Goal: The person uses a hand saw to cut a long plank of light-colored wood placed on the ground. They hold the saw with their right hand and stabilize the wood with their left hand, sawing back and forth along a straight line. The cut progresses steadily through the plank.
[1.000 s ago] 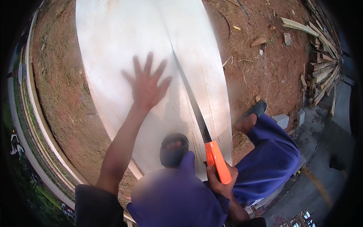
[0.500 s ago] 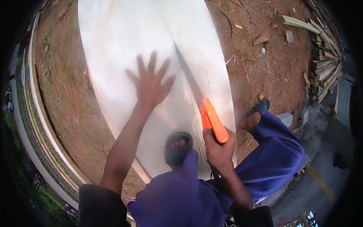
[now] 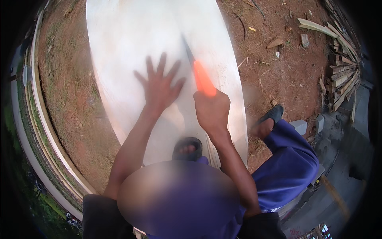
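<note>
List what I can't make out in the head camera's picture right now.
All in the head view:
White board: far end cut off by the top edge.
Saw blade: most of it out of sight, apparently beneath the board.
Right hand: most of its grip on the orange saw handle hidden by its own back.
Left hand: palm hidden by its own back.
Lower middle: smeared by an oval blur.

Everything's lit by plain daylight, pretty much an outdoor yard. Bare reddish-brown dirt ground [image 3: 264, 67] is scattered with wood scraps, and the left side is matted with dry yellowish grass [image 3: 69, 91]. A messy heap of weathered timber pieces [image 3: 343, 75] is stacked far right, with a dark grey concrete-looking floor [image 3: 338, 147] seen below. The left is bordered by a long pale edging strip [image 3: 38, 93], backed by dark green plants [image 3: 49, 203].
</note>
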Motion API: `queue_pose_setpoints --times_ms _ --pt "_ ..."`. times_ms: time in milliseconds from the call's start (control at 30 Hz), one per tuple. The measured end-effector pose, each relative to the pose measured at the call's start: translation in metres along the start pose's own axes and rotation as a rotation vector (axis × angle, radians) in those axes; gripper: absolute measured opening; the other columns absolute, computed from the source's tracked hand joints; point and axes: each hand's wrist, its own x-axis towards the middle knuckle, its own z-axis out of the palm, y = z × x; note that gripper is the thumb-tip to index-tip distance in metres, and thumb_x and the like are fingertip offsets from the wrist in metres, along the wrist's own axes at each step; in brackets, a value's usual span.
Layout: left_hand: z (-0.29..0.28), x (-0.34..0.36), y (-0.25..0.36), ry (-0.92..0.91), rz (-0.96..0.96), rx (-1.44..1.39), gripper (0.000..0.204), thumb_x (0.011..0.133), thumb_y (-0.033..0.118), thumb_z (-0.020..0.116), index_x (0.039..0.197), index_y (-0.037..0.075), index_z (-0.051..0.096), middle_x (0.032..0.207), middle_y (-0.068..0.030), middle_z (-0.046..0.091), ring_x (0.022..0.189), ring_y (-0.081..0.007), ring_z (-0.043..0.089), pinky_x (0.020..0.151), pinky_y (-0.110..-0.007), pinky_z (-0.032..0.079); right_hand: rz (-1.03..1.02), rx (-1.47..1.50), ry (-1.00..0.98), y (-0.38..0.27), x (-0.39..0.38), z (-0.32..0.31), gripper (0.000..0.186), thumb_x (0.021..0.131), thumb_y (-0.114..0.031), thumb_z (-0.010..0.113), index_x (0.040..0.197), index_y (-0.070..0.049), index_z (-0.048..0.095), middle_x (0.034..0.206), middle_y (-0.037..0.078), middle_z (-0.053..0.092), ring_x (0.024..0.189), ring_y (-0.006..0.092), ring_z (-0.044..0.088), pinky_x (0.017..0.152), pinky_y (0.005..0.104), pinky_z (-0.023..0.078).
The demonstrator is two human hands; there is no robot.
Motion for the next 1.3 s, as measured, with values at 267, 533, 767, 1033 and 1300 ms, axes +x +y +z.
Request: queue_pose_setpoints --times_ms 267,533,767,1033,1300 --pt "0.004 -0.008 -0.007 0.037 0.016 0.025 0.058 0.095 0.055 0.064 0.147 0.031 0.058 0.167 -0.0116 0.03 0.155 -0.0515 0.01 0.103 -0.089 0.001 -0.107 -0.2 -0.017 0.055 -0.192 -0.107 0.008 0.083 0.0 0.072 0.082 0.005 0.066 0.06 0.004 0.058 0.051 0.0056 0.052 0.05 0.0258 0.044" --pt "0.003 -0.007 0.008 0.037 0.063 -0.012 0.059 0.094 0.054 0.065 0.147 0.032 0.057 0.166 -0.0115 0.033 0.153 -0.0535 0.014 0.1 -0.091 0.005 -0.063 -0.046 0.02 0.015 0.015 0.003 0.024 0.089 -0.015 0.067 0.078 0.005 0.059 0.058 0.008 0.053 0.056 0.0109 0.046 0.054 0.0349 0.041" --pt "0.005 -0.004 -0.004 0.053 0.026 0.031 0.058 0.095 0.055 0.063 0.147 0.031 0.058 0.167 -0.0123 0.03 0.154 -0.0523 0.009 0.104 -0.089 0.001 -0.094 -0.112 -0.033 0.057 -0.18 -0.105 0.006 0.087 0.002 0.067 0.087 0.008 0.067 0.063 0.002 0.059 0.058 0.0047 0.053 0.054 0.0256 0.045" --pt "0.007 0.002 0.001 0.119 0.062 -0.011 0.058 0.091 0.053 0.068 0.144 0.032 0.06 0.165 -0.0114 0.035 0.152 -0.055 0.017 0.099 -0.092 0.005 -0.07 -0.003 0.024 0.017 0.026 0.008 0.023 0.088 -0.013 0.066 0.076 0.005 0.059 0.058 0.007 0.053 0.058 0.01 0.045 0.056 0.0358 0.042" --pt "0.005 -0.005 -0.004 0.089 0.03 0.02 0.057 0.094 0.054 0.065 0.146 0.031 0.059 0.166 -0.0111 0.033 0.154 -0.0522 0.014 0.102 -0.09 0.003 -0.008 -0.037 -0.015 0.055 -0.149 -0.081 0.013 0.09 0.0 0.066 0.08 0.006 0.062 0.063 0.0 0.056 0.059 0.0042 0.049 0.053 0.0261 0.042"
